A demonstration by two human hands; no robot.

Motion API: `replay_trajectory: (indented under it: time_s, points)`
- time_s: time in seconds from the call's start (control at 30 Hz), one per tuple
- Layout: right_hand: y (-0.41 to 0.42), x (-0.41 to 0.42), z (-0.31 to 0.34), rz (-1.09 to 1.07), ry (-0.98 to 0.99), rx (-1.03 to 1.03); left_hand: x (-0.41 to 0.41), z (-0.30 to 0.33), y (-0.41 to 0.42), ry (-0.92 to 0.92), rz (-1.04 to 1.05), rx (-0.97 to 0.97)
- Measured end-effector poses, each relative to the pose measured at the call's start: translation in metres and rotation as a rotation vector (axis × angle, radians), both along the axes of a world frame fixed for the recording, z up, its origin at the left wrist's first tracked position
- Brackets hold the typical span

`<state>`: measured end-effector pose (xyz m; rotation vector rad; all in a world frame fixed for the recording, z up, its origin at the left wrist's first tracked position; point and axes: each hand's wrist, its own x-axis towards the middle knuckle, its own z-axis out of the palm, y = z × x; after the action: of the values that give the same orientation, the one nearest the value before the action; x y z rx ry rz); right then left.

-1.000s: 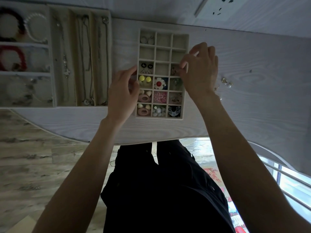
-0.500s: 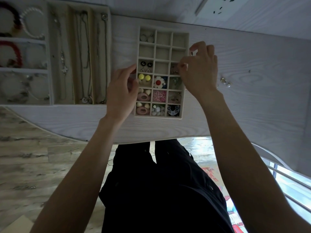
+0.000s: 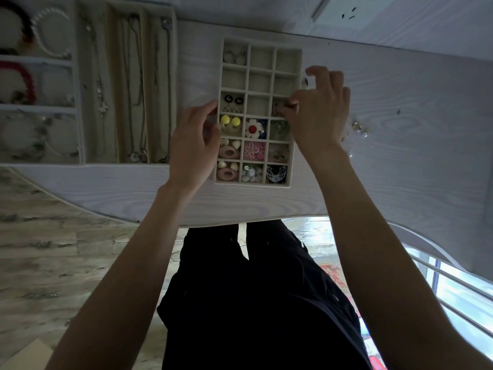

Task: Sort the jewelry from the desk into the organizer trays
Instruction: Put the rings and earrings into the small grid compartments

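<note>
Grid tray [image 3: 296, 117]: on the bench [image 3: 400, 169]; near compartments hold earrings, far ones mostly bare.
Necklace tray [image 3: 174, 84]: left, chains inside.
Loose jewelry [image 3: 360, 128]: bench, right of the right hand.
Left hand [image 3: 192, 145]: fingers curled at the tray's left wall; whether it grips, cannot tell.
Right hand [image 3: 318, 116]: pinches a small piece over a right-column compartment.

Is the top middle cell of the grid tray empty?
Empty: the top middle cell of the grid tray shows only bare lining; rings sit left of it.

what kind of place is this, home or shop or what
Most likely a room in a home, though a workroom is possible. A pale wood-grain desk stands against a wall with a power socket, the floor is wood-look planks, and a railed window lets in daylight on the right.
</note>
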<state>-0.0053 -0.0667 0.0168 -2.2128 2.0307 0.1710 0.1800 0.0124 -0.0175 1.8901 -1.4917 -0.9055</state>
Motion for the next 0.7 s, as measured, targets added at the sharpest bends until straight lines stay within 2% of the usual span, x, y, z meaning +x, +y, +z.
replay_trajectory:
  time_s: [0.2, 0.7]
  points:
    - [-0.0047, 0.0005, -0.001, 0.008, 0.078, 0.021, 0.0003, 0.0003, -0.0001, 0.005, -0.001, -0.008]
    - [0.0017, 0.0, 0.0011, 0.027, 0.034, -0.056, 0.0005, 0.0001, -0.0005, -0.002, -0.002, -0.001]
